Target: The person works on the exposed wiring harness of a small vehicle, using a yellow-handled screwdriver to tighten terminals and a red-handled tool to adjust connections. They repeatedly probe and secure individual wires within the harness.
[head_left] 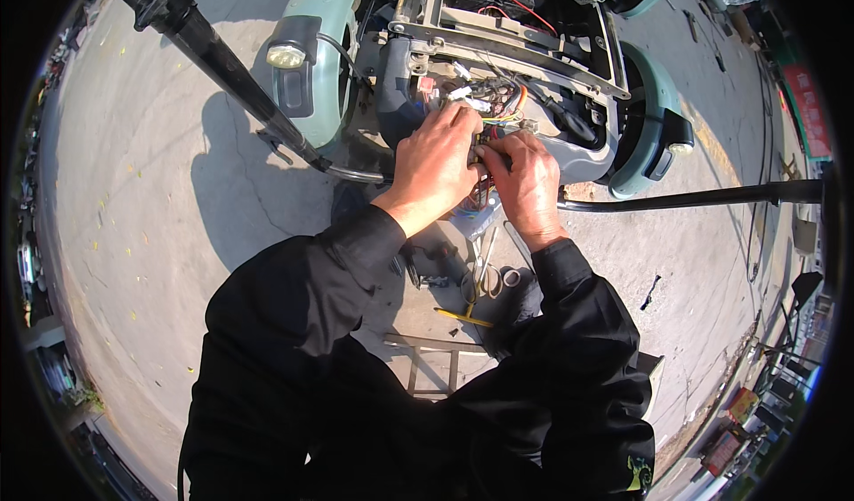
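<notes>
Concrete floor (142, 199), sunlit, cracked, fills the view. Pale green scooter (338, 3) at 12 o'clock, body panels off, metal frame (507, 43) bare. Two black handlebars: one (213, 52) running from 10 o'clock toward centre, one (703, 199) out to 3 o'clock. Headlamp (286, 55) at 11 o'clock, lit by sun. Black sleeves enter from 6 o'clock. Wire bundle (494, 101), many colours, just above centre, spilling from the frame. Left hand (436, 168) closed over the bundle's lower end, fingers curled on wires. Right hand (525, 181) touching the left, thumb and forefinger pinched narrow on wires; which wire, cannot tell. Scissors (485, 270) on floor at 6 o'clock from hands. Yellow-handled tool (463, 317) just below.
</notes>
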`<state>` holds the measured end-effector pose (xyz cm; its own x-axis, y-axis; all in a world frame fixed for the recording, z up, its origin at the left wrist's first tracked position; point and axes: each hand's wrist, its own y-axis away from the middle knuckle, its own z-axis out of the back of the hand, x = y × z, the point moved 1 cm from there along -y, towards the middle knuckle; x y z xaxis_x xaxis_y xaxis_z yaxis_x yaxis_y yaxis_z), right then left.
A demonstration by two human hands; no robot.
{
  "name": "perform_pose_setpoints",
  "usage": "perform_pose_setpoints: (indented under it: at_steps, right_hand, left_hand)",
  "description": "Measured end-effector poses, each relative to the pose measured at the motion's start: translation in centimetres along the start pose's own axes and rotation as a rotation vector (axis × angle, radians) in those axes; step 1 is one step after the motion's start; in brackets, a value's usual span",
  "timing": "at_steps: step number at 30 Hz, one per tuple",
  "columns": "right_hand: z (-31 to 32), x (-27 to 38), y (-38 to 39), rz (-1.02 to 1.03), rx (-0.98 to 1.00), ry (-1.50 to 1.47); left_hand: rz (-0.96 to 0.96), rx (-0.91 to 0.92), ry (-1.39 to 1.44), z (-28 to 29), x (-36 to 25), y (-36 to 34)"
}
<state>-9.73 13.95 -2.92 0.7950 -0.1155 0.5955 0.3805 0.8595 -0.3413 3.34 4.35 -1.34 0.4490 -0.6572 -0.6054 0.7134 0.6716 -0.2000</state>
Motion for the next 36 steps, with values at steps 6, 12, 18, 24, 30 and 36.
perform_pose_setpoints:
  at_steps: [6,12,18,24,30,36]
  right_hand:
    - [0.1,0.0,0.6,0.039,-0.023,0.016]
    - [0.2,-0.1,0.5,0.060,-0.014,0.011]
    - [0.2,-0.2,-0.1,0.048,0.011,0.032]
    - [0.6,-0.4,-0.3,-0.008,0.040,-0.028]
    - [0.5,-0.7,-0.2,0.047,0.041,-0.063]
    - [0.4,-0.9,-0.4,0.107,0.020,-0.081]
  left_hand:
    - [-0.014,0.036,0.010,0.4,0.4,-0.2]
    - [-0.022,0.041,0.031,0.4,0.4,0.0]
    - [-0.022,0.051,0.045,0.4,0.6,0.0]
    - [-0.034,0.043,0.029,0.5,0.6,0.0]
    - [-0.018,0.072,-0.002,0.5,0.6,-0.1]
    - [-0.005,0.081,-0.032,0.6,0.3,-0.2]
